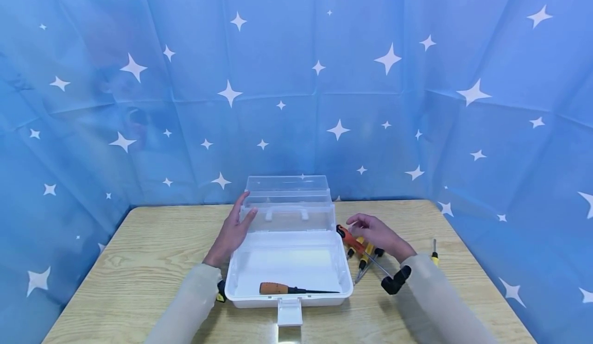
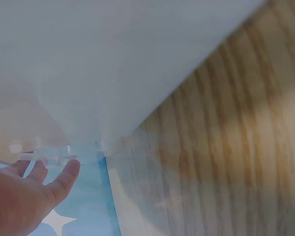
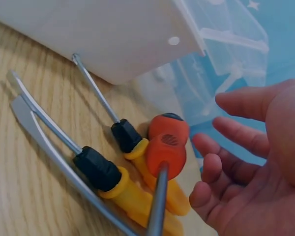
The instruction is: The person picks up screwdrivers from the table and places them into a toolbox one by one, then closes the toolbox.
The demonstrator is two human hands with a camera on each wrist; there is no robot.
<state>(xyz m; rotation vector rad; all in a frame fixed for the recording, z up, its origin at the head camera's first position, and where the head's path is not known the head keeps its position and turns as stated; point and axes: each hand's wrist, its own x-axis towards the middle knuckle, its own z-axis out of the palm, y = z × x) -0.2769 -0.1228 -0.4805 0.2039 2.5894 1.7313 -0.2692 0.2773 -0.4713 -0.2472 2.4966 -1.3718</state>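
A white toolbox (image 1: 286, 261) stands with its clear lid (image 1: 296, 218) raised. Inside, along the front wall, lies a screwdriver with an orange-brown handle (image 1: 273, 288). My left hand (image 1: 231, 236) is at the lid's left edge, fingers and thumb extended; the left wrist view shows its fingertips (image 2: 71, 169) by the clear plastic. Right of the box, my right hand (image 1: 377, 236) hovers over a pile of screwdrivers. Its loosely bent fingers (image 3: 236, 164) hold nothing beside an orange-handled screwdriver (image 3: 166, 155). Beneath that one are yellow-handled screwdrivers (image 3: 123, 191).
Another yellow-and-black screwdriver (image 1: 434, 256) lies farther right on the wooden table (image 1: 153, 251). A black-and-yellow object (image 1: 221, 291) is partly hidden by the left sleeve. By the right wrist is a black object (image 1: 396, 280). A blue star-patterned curtain (image 1: 287, 76) surrounds the table.
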